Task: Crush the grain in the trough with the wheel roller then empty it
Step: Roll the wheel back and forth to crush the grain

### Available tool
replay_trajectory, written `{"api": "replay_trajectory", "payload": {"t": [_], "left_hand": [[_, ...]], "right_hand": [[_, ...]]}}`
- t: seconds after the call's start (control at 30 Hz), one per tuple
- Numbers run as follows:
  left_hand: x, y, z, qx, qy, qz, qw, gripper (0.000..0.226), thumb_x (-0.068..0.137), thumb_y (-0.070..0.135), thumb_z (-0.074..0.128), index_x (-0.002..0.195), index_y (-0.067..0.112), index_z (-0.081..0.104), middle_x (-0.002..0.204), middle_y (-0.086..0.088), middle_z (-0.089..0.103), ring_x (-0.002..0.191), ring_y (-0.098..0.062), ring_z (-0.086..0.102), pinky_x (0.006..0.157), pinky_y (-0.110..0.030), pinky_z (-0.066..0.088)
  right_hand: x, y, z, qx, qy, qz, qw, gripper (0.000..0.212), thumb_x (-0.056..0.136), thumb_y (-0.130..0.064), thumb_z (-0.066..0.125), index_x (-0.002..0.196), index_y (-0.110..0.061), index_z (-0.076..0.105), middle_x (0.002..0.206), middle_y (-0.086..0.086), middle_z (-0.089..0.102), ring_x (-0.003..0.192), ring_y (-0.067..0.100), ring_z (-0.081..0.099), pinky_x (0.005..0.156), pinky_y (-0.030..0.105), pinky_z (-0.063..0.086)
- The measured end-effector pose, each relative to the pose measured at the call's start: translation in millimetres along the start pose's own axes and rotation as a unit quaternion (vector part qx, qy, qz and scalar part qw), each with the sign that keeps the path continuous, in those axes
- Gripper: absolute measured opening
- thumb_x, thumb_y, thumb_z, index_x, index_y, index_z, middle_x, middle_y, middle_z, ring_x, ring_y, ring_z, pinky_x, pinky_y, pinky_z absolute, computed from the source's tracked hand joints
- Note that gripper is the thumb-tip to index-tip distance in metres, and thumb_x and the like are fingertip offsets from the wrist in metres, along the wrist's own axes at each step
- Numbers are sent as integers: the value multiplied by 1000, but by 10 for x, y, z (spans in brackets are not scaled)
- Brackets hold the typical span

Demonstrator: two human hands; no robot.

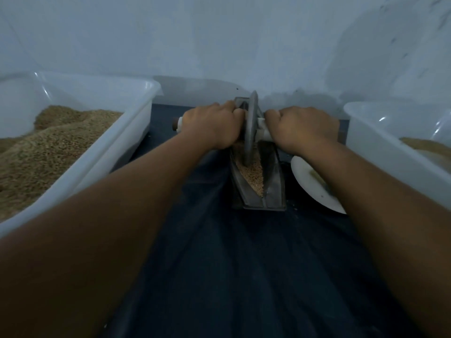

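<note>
A white tub (pixel 136 103) heaped with grain stands left of the hands; another tub (pixel 366 132) stands right, a white plate (pixel 305 174) just beside it.

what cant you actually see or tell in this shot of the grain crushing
Head view only:
- Far end of the trough: hidden behind the wheel roller and both hands.
- Roller handles: mostly wrapped by the left hand and right hand.
- White plate: partly covered by the right forearm.
- Left tub and right tub: cut off by the frame edges.
- How finely the grain is crushed: too small and dim.
</note>
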State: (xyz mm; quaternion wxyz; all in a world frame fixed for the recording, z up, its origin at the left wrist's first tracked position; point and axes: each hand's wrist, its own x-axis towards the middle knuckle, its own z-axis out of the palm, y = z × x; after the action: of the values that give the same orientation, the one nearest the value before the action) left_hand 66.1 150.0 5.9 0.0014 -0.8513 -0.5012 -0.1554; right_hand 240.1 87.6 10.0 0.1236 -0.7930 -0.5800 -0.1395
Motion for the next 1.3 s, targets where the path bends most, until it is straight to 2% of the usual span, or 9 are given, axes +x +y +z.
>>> {"api": "replay_trajectory", "payload": {"t": [0.17, 0.43, 0.67, 0.8, 0.9, 1.07, 1.17, 1.23, 1.3], "left_hand": [[66, 0, -8, 0, -9, 8, 1000, 49, 100, 49, 16, 133, 27, 45, 133, -11, 55, 116, -35, 53, 79, -43, 29], [226, 108, -18, 49, 8, 1, 999, 50, 99, 47, 18, 136, 27, 45, 135, -11, 54, 117, -35, 53, 80, -44, 29], [400, 123, 21, 61, 12, -6, 998, 55, 92, 50, 18, 131, 26, 48, 131, -11, 58, 113, -34, 54, 79, -44, 30], [492, 190, 1, 87, -6, -18, 996, 57, 86, 49, 23, 131, 25, 49, 131, -12, 57, 114, -35, 54, 78, -46, 29], [538, 216, -19, 101, -15, -24, 994, 58, 84, 46, 26, 131, 22, 49, 132, -11, 57, 116, -35, 53, 78, -45, 28], [533, 159, 7, 85, -6, -28, 996, 51, 90, 45, 27, 129, 23, 52, 132, -8, 57, 116, -36, 53, 79, -45, 27], [508, 87, -6, 54, -26, -30, 998, 53, 85, 48, 26, 126, 26, 53, 135, -8, 55, 119, -38, 51, 82, -46, 30], [472, 16, -12, 33, -55, -16, 998, 49, 79, 49, 29, 116, 29, 53, 134, -10, 55, 119, -39, 52, 91, -48, 36], [459, -54, 3, 24, -65, -14, 997, 34, 85, 45, 37, 109, 26, 51, 130, -13, 57, 114, -40, 55, 95, -49, 42]], "right_hand": [[-35, -17, 9, 0, 8, 54, 999, 67, 87, -62, 13, 90, -22, 66, 75, 4, 47, 68, 26, 45, 56, 30, 27], [126, 90, 132, 58, -29, 100, 993, 59, 84, -64, 21, 89, -20, 59, 70, 1, 41, 60, 20, 37, 53, 30, 21], [353, 158, 181, 83, -66, 67, 992, 61, 82, -65, 19, 95, -20, 58, 93, 8, 55, 77, 29, 49, 55, 32, 27], [408, 165, 181, 135, -105, 48, 984, 62, 77, -63, 16, 88, -17, 57, 92, 11, 64, 79, 33, 60, 78, 42, 48], [460, 145, 200, 174, -119, 40, 977, 53, 83, -55, 17, 87, -18, 55, 90, 13, 66, 74, 35, 61, 89, 48, 50], [582, 92, 162, 176, -131, 32, 975, 59, 83, -55, 18, 78, -19, 64, 59, 0, 71, 59, 25, 67, 82, 42, 53], [623, 45, 97, 116, -102, 37, 987, 62, 80, -58, 23, 70, -16, 68, 46, -2, 64, 59, 24, 64, 62, 35, 43], [616, -17, 81, 66, -47, 48, 996, 56, 79, -60, 28, 70, -17, 63, 47, 2, 64, 58, 24, 58, 54, 31, 31], [603, -69, 73, 33, 3, 36, 999, 50, 81, -60, 29, 71, -18, 54, 62, 6, 60, 60, 24, 49, 53, 30, 24]]}}
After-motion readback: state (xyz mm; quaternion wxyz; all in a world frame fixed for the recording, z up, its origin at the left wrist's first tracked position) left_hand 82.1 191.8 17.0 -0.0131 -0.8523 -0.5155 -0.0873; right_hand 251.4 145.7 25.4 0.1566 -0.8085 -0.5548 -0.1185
